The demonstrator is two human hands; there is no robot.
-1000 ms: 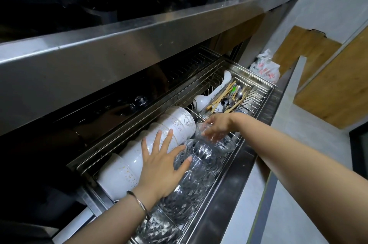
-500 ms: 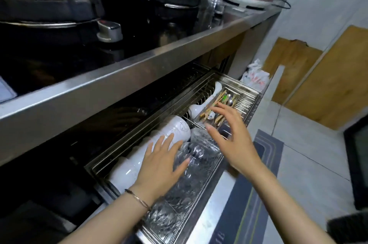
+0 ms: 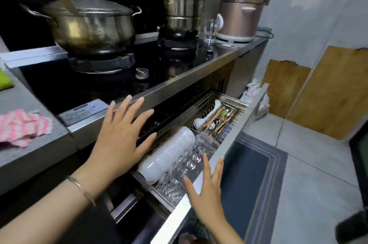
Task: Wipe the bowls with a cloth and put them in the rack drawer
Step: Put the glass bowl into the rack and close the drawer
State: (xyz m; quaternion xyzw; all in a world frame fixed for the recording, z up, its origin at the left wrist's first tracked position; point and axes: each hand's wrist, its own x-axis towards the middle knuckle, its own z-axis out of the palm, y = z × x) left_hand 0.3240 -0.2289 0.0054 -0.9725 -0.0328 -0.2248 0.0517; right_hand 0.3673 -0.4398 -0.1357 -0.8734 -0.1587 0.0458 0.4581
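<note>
Status: looks near done.
- rack drawer (image 3: 242, 124) is pulled out at 5 o'clock of frame and loaded.
- Nearest row is the glass bowls (image 3: 189, 166), set on edge and packed along the front side.
- At their 10 o'clock, touching them, are the white bowls (image 3: 169, 152), also on edge.
- Further along, at 1 o'clock of the bowls, sits the cutlery basket (image 3: 219, 119) with spoons and chopsticks.
- No bowl in sight outside the drawer.
- The cloth (image 3: 22, 127), pink striped, lies bunched on the grey counter (image 3: 33, 154) at 9 o'clock. It is well apart from both hands and nobody holds it.

My read: wiping and loading are finished, and what's left is pushing the drawer shut. Can't rule out more bowls out of frame.

Hands:
- right hand (image 3: 207, 186) is at 6 o'clock, nearest the camera. Fingers are straight and spread, laid against the drawer's front panel at its close end, grasping nothing. Reads as set to push.
- left hand (image 3: 121, 136) is at 8 o'clock of centre. Fingers are straight and fanned, and it is empty. It sits over the steel worktop edge (image 3: 179, 88), just beside the white bowls. Touching the edge or hovering: can't tell.

Beyond, from 11 to 1 o'clock, the pot (image 3: 89, 26), steamer (image 3: 179, 3) and rice cooker (image 3: 241, 16) are not involved.
</note>
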